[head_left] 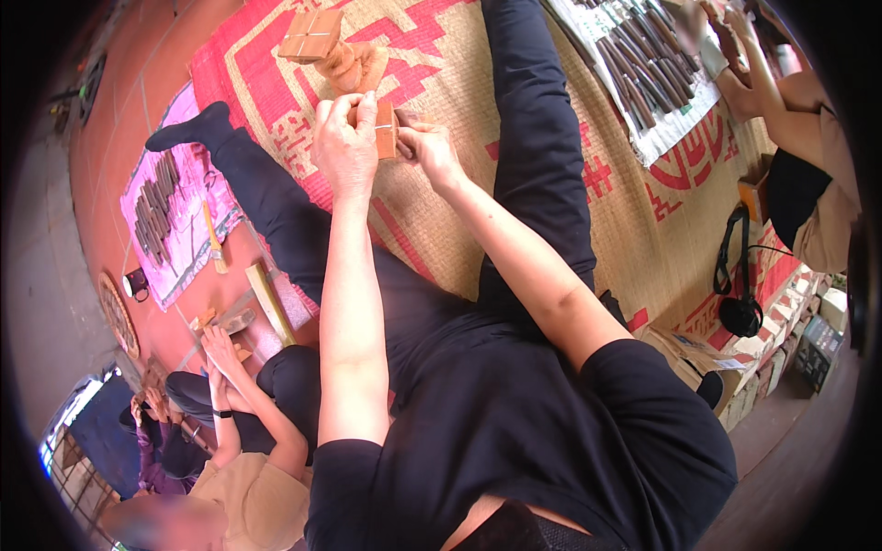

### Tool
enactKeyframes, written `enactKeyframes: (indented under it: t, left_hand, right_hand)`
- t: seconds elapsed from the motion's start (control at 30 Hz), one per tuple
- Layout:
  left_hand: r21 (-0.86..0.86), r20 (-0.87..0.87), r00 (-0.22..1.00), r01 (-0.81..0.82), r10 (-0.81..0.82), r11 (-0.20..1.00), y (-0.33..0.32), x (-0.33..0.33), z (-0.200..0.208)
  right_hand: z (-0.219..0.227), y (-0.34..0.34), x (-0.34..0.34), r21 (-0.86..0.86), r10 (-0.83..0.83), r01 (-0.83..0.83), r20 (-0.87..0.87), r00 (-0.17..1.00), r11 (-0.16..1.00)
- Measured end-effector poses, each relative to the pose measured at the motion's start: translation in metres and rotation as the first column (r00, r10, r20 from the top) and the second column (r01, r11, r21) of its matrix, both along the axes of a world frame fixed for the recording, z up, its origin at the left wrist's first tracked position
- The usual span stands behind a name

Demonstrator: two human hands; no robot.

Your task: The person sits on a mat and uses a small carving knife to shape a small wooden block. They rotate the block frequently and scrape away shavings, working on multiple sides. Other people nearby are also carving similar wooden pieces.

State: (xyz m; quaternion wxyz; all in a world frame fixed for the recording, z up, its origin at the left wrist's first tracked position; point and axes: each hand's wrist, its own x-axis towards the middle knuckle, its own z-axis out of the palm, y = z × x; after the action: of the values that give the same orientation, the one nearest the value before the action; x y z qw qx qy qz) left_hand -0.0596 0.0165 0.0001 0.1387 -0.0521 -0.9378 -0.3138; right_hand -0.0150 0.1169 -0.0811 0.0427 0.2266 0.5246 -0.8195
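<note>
My left hand (347,145) is closed around a small reddish-brown block (385,130), thumb along its top and fingers behind. A thin white line crosses the block's face. At the block's right side, my right hand (428,152) has its fingers curled together. Whatever those fingers pinch is too hidden to name. Just beyond my hands, on the mat, stands a light-brown lumpy piece (354,70) that looks like carved wood. A similar square block (310,37) with crossed white lines rests against its upper left.
My legs stretch over a red and tan woven mat (441,243). Rows of chisel-like tools lie on white cloth (675,138) at right and pink cloth (188,262) at left. A mug (136,284) stands far left. People sit on both sides. A black strapped device (740,314) lies right.
</note>
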Motion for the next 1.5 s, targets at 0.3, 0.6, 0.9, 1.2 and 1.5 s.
enactKeyframes:
  t: [0.3, 0.6, 0.9, 1.2, 1.5]
  left_hand:
    - [0.018, 0.004, 1.0, 0.002, -0.002, 1.0, -0.001, 0.0, 0.001]
    - [0.023, 0.036, 0.999, 0.001, -0.002, 1.0, 0.001, 0.002, 0.003]
    - [0.005, 0.002, 1.0, 0.008, -0.008, 1.0, 0.0, 0.0, 0.002]
    - [0.003, 0.0, 1.0, 0.006, -0.006, 1.0, -0.001, 0.0, 0.001]
    - [-0.005, -0.007, 1.0, 0.008, -0.008, 1.0, 0.0, -0.001, 0.001]
  right_hand:
    - [-0.002, 0.014, -0.001, -0.025, -0.042, 0.044, 0.052, 0.998, 0.999]
    - [-0.017, 0.01, 0.009, -0.087, 0.048, -0.038, 0.118, 0.992, 0.996]
    - [-0.004, -0.005, 0.008, -0.048, -0.011, 0.01, -0.022, 1.0, 0.999]
    - [-0.017, 0.005, 0.014, -0.112, -0.097, 0.099, 0.029, 0.995, 0.989]
    - [-0.03, 0.001, 0.019, -0.144, -0.108, 0.121, 0.099, 0.989, 0.982]
